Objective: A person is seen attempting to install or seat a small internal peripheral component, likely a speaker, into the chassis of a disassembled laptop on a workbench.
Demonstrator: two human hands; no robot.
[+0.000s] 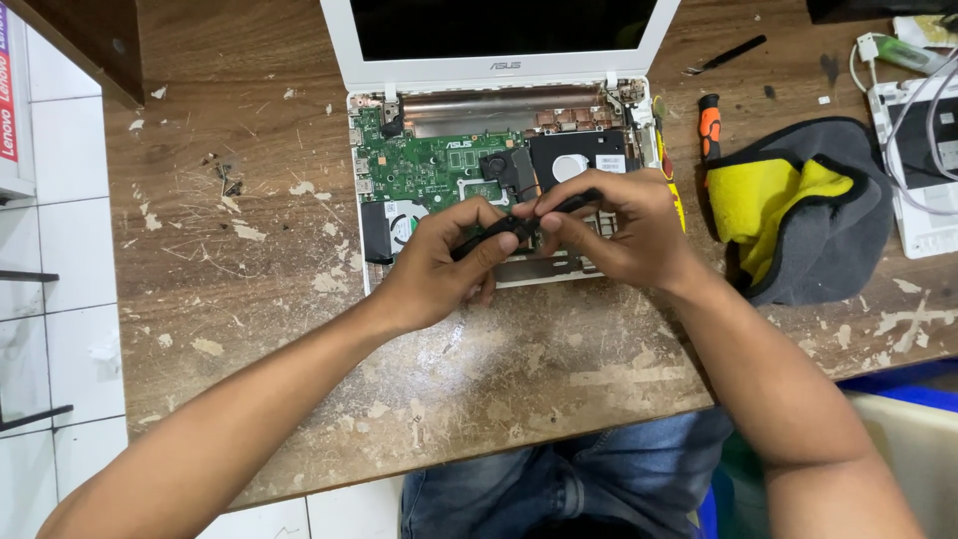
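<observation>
A white laptop [371,262] lies open on the worn wooden table [249,279] with its keyboard cover off, so the green circuit board [419,165], a small fan [404,222] and a black drive bay show. My left hand [439,265] and my right hand [619,230] meet over the laptop's lower middle. Together they pinch a slim black tool [499,232] that runs slanted from the left hand up to the right. The tool's tip is hidden between my fingers.
A grey and yellow cloth [808,215] lies right of the laptop. A screwdriver with an orange and black handle [709,125] sits beside it. A small black tool [728,55] rests at the back. A white device with cables [918,150] is at the far right.
</observation>
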